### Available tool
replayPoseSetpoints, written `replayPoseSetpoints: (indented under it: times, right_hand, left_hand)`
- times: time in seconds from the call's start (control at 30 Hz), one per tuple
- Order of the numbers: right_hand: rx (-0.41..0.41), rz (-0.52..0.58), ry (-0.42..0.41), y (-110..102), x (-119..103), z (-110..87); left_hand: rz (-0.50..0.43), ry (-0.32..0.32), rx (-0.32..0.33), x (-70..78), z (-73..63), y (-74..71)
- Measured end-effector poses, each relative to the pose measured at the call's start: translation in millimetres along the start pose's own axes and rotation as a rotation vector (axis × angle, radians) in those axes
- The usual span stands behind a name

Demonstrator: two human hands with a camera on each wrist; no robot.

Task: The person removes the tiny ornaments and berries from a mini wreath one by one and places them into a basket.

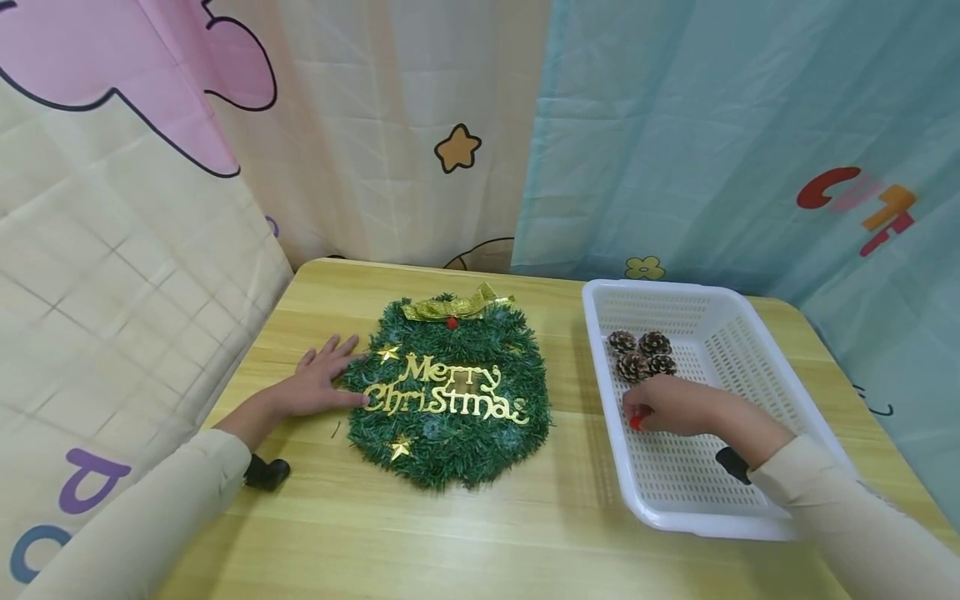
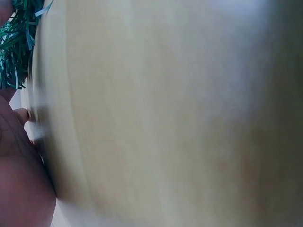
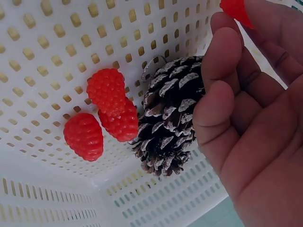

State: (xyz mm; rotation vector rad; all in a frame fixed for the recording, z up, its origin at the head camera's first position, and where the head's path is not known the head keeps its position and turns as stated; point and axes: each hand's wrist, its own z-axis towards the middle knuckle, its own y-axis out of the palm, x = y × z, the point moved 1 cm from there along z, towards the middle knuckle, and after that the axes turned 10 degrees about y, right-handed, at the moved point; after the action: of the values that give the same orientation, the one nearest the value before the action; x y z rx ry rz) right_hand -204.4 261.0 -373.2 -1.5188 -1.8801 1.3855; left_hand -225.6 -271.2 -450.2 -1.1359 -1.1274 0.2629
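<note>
A green tinsel wreath (image 1: 450, 454) lies flat on the table, with gold "Merry Christmas" lettering (image 1: 446, 389), gold stars and a gold ribbon bow (image 1: 457, 306). My left hand (image 1: 318, 385) rests at its left edge, fingers spread and thumb touching the lettering's side. Inside the white basket (image 1: 609, 433), my right hand (image 1: 678, 406) pinches a red artificial raspberry (image 3: 235, 9) between thumb and finger. Below it in the right wrist view, three red raspberries (image 3: 105, 92) lie on the basket floor beside a pine cone (image 3: 168, 109). The head view shows several pine cones (image 1: 633, 365) there.
The wooden table (image 1: 465, 542) carries both wreath and basket, with the basket on the right side. Behind the table hang printed curtains (image 1: 390, 167). A small black object (image 1: 267, 473) shows beneath the left wrist.
</note>
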Motion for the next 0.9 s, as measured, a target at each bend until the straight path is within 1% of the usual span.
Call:
replayPoseSetpoints:
  times: [0.23,0.47,0.7,0.9]
  right_hand:
    - [0.018,-0.029,0.023,0.6,-3.8,3.2]
    - [0.062,-0.055,0.018,1.2,-2.1,5.0]
    - [0.063,-0.068,0.069,3.8,1.2,7.6]
    - [0.051,-0.052,0.075,3.7,1.8,7.0]
  left_hand:
    - [-0.004,0.001,-0.001,0.3,-0.5,0.2]
    - [0.004,0.0,0.001,-0.3,-0.5,0.1]
    - [-0.005,0.0,0.003,0.1,-1.1,-0.2]
    - [-0.009,0.0,0.0,0.7,-0.6,-0.4]
